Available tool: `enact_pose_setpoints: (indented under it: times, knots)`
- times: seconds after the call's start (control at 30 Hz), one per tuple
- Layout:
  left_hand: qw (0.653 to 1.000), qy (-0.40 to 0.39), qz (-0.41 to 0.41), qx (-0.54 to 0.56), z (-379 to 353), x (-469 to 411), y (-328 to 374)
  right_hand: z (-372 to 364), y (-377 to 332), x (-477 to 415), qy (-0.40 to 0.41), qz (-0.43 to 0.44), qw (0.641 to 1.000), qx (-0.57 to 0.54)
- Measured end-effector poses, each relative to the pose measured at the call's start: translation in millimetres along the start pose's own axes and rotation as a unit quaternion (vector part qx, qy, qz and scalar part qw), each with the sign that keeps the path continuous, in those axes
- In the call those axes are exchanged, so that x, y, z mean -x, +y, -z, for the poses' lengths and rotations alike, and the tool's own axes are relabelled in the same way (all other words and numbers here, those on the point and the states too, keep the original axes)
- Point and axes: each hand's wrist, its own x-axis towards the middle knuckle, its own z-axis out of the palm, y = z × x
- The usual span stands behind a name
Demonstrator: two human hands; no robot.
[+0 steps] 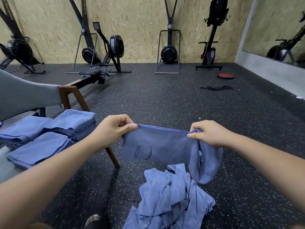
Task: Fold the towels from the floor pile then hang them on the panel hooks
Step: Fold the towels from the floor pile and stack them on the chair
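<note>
- Nearest to me, my left forearm (49,171) and right forearm (272,162) reach in from the near corners towards the middle.
- Black rubber floor (165,100) with pale speckles runs from my feet to the far wall.
- That chipboard wall (140,27) stands at the far side, with a mirror (277,30) on the right.
- Black gym machines line the wall; a rowing machine (105,63) stretches from it towards the near left.
- At the left sits a grey chair (21,95) with brown wooden legs.
- The floor pile (170,200) of crumpled blue towels lies near me, right of centre.
- I hold one blue towel (158,146) stretched level above the pile's far end. It bears the word YOGA, and its right part hangs bunched in a loop. I cannot tell whether that loop touches the pile.
- Three stacks of folded towels (39,147) rest on the chair seat, close together.
- My left hand (113,129) pinches the towel's top left corner between thumb and curled fingers.
- My right hand (209,133) pinches the top edge at the right, fingers curled round gathered cloth.
- A red weight plate (225,76) lies flat at the far right.
- Just nearer than it lies a black cord (216,87).
</note>
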Motion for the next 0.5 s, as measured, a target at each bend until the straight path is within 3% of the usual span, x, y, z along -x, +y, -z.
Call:
enact_pose_setpoints:
  times: [0.13, 0.37, 0.5]
  knots:
    - [1.000, -0.006, 0.007, 0.014, 0.7, 0.6, 0.6, -3.3, 2.8, 1.9, -0.011, -0.009, 1.000, 0.002]
    - [0.996, 0.087, 0.000, -0.028, -3.8, -4.4, -3.8, -10.5, -4.6, 4.4, -0.023, -0.014, 1.000, -0.003]
    - [0.987, 0.100, 0.004, -0.127, -6.1, -6.3, -3.8, -16.9, -10.2, 9.0, -0.034, -0.026, 0.999, -0.031]
